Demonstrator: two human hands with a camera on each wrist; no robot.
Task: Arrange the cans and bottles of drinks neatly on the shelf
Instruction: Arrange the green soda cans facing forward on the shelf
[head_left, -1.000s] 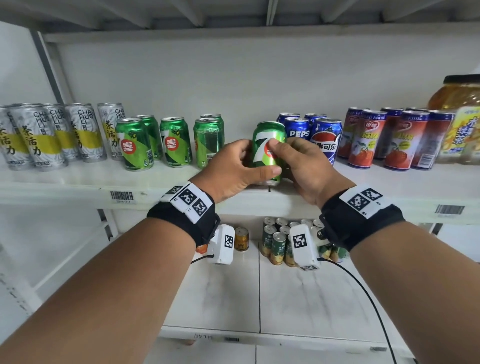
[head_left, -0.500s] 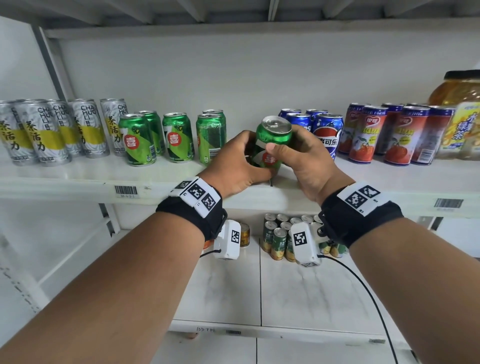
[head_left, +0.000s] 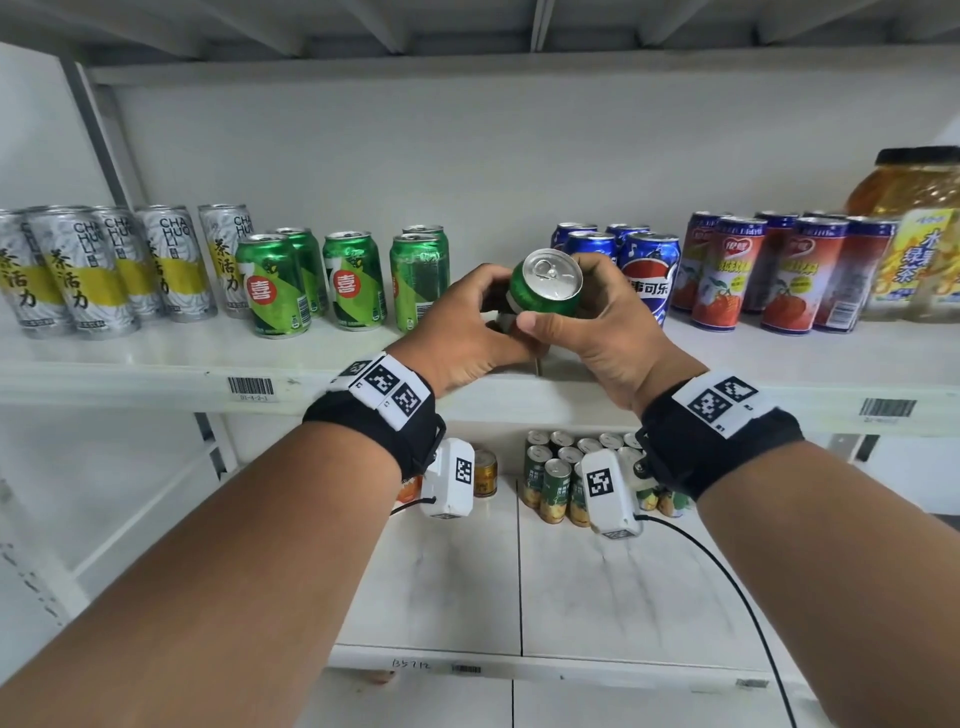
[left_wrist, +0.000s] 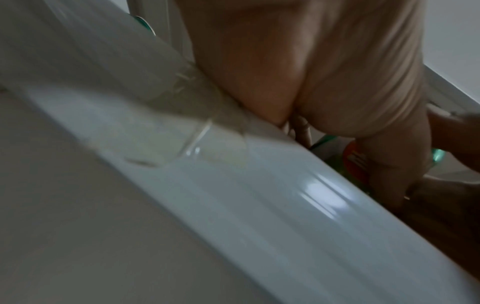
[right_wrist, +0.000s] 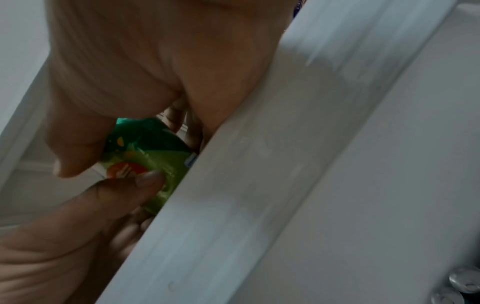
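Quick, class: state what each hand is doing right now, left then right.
Left hand: closed, gripping the green can.
Right hand: closed, gripping the same green can, which is tilted toward the camera.

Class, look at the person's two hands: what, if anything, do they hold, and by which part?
Both hands hold one green 7 Up can, tilted with its top toward the camera. The left hand and right hand grip its side wall from opposite sides.

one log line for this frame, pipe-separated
step: orienting can | left hand: grips green can | right hand: grips same can | can: tilted, top toward camera, above shelf front
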